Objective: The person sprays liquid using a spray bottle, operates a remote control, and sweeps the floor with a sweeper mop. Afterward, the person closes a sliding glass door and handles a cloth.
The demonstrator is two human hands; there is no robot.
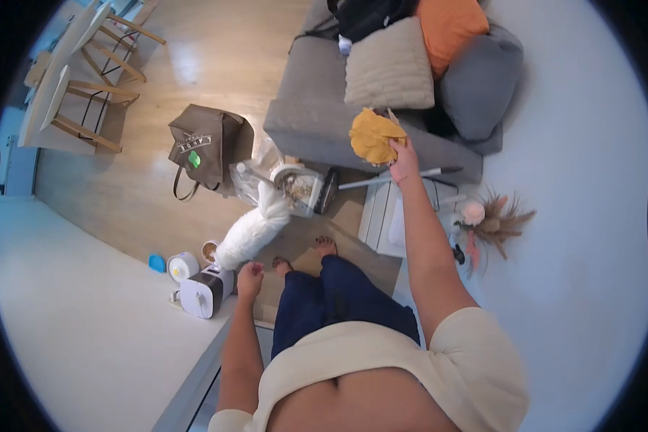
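My right hand [403, 160] is closed around a bunched yellow cloth [376, 137], held up in front of the grey sofa's arm. My left hand [250, 279] hangs low with curled fingers; whether something small is in it, I cannot make out. Close by it stands a white fluffy animal [250, 232], its head end near a bowl of brown kibble [209, 250]. A white and black appliance [203, 294] sits just left of my left hand, with a round white container [183, 267] beside it.
A brown tote bag [212, 144] and an open bin with loose bits inside [299, 189] stand on the wooden floor. Behind is the grey sofa [302, 119] with cushions. Right are a white cabinet [378, 216], a pole [389, 180] and dried flowers [493, 223]. Stools [86, 129] stand far left.
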